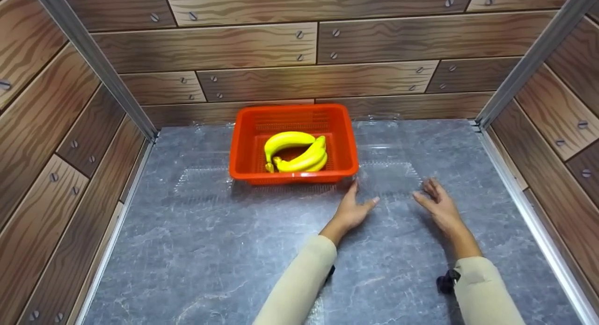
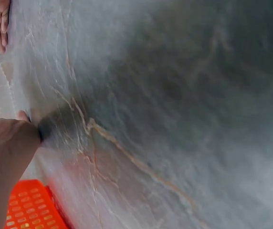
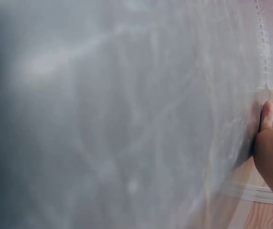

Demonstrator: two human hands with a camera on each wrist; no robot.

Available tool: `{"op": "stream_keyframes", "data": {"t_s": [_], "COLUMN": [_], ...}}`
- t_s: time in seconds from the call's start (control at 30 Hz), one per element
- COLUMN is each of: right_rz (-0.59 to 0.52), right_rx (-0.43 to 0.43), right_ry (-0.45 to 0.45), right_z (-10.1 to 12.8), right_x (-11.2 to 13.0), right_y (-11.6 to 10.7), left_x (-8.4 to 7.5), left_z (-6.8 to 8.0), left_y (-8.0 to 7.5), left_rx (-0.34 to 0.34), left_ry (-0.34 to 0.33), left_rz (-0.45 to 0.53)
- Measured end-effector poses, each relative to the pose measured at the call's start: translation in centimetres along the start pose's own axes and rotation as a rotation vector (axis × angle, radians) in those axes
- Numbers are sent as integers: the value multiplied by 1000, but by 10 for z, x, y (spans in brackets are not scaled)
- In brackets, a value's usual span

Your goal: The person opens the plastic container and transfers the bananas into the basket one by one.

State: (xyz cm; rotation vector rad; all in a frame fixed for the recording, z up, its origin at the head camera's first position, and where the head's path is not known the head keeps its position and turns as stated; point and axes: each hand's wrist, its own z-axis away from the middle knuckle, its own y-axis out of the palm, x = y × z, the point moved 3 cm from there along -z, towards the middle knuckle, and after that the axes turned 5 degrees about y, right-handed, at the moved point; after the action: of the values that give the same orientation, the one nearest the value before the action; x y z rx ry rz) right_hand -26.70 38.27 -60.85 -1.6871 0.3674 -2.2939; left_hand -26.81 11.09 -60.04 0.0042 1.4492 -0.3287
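Observation:
An orange-red plastic basket [image 1: 294, 176] with slotted sides stands near the back wall. Inside it lie yellow bananas, one curved banana [image 1: 288, 139] at the left and a small bunch [image 1: 306, 159] at the right. My left hand [image 1: 352, 213] is by the basket's front right corner, thumb spread to the right; whether its fingertips touch the basket I cannot tell. Farther right, my right hand [image 1: 442, 210] is low over the tabletop, fingers loosely bent and thumb apart. Nothing visible is held by either hand. Between them shows a clear plastic outline [image 1: 390, 165] with jagged edges; its kind is unclear.
A similar clear outline [image 1: 206, 169] lies left of the basket. The grey marbled tabletop [image 1: 210, 259] is bordered by wood-patterned walls [image 1: 262, 82] with metal corner posts [image 1: 524, 58]. Dark devices, such as the right one [image 1: 447, 282], sit at the wrists.

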Motion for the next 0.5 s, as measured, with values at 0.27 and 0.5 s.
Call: {"op": "stream_keyframes", "data": {"t_s": [0.27, 0.5], "right_rz": [2, 166], "right_rx": [27, 5], "right_ry": [-10, 1], "right_z": [13, 39], "right_x": [5, 10], "right_y": [2, 5], "left_x": [-2, -3], "left_z": [25, 67], "left_y": [-19, -67], "left_rx": [76, 112], "left_ry": [15, 183], "left_rz": [-88, -225]}}
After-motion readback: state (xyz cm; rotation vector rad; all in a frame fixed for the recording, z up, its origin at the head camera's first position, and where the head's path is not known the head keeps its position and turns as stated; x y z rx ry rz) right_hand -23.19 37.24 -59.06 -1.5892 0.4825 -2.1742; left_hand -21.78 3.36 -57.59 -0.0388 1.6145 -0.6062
